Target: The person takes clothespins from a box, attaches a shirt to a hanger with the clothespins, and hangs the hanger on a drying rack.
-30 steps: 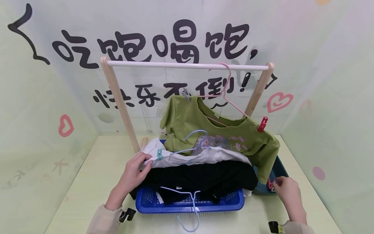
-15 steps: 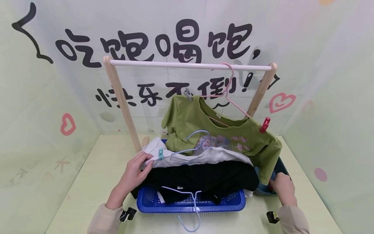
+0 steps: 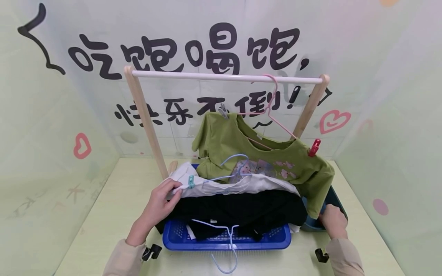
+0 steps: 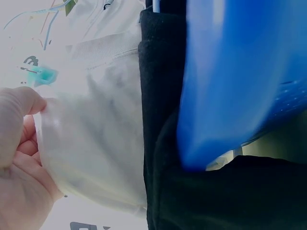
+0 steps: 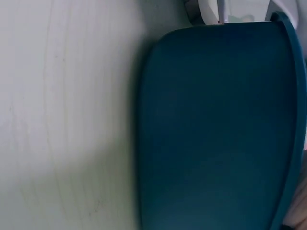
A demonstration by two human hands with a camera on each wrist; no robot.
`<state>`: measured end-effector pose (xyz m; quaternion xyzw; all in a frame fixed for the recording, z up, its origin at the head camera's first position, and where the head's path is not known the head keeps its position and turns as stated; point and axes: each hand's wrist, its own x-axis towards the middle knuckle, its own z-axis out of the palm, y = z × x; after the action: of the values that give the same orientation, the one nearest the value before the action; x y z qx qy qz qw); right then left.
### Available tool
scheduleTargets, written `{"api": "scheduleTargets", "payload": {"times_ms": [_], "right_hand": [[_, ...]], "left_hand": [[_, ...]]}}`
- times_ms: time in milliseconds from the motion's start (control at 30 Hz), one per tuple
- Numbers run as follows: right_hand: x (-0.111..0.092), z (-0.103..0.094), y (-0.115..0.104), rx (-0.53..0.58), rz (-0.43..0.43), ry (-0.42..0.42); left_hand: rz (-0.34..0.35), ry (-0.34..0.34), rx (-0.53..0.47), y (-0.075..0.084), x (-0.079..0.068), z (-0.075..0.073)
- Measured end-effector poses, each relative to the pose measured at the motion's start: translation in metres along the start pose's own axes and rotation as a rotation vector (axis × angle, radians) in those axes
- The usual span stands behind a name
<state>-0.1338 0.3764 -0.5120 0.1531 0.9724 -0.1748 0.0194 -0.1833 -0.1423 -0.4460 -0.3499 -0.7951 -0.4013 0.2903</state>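
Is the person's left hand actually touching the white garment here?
Touching. The left wrist view shows it plainly: the left hand pinches the white garment at its edge, with no gap between skin and cloth.

The edge of a white garment (image 4: 96, 129) is pinched by the left hand (image 4: 21, 172), with a blurred teal clip (image 4: 44, 75) just above. On the right, the garment is bordered by black cloth (image 4: 162, 91), partly overlapped by a blue basket (image 4: 230, 81). A blue hanger (image 4: 51, 29) is partly seen at upper left.
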Motion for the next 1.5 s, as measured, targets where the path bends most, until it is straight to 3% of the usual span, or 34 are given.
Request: {"api": "scheduleTargets", "payload": {"times_ms": [300,567,733,1133,1267,1500], "right_hand": [[0.007,0.007,-0.001,0.005,0.001,0.035],[0.012,0.01,0.0,0.017,-0.055,0.075],[0.011,0.007,-0.002,0.045,-0.056,0.051],[0.016,0.001,-0.002,0.087,0.039,-0.058],[0.016,-0.001,0.001,0.097,0.007,-0.046],[0.013,-0.004,0.004,0.138,-0.087,0.05]], "left_hand": [[-0.011,-0.003,0.0,-0.001,-0.001,0.001],[-0.045,-0.007,-0.005,-0.002,-0.002,-0.001],[-0.061,-0.012,-0.023,-0.001,-0.001,-0.002],[-0.06,-0.008,-0.022,-0.001,-0.002,-0.002],[-0.064,-0.009,-0.019,-0.002,-0.002,-0.002],[-0.066,-0.009,-0.023,-0.001,-0.002,-0.002]]}}
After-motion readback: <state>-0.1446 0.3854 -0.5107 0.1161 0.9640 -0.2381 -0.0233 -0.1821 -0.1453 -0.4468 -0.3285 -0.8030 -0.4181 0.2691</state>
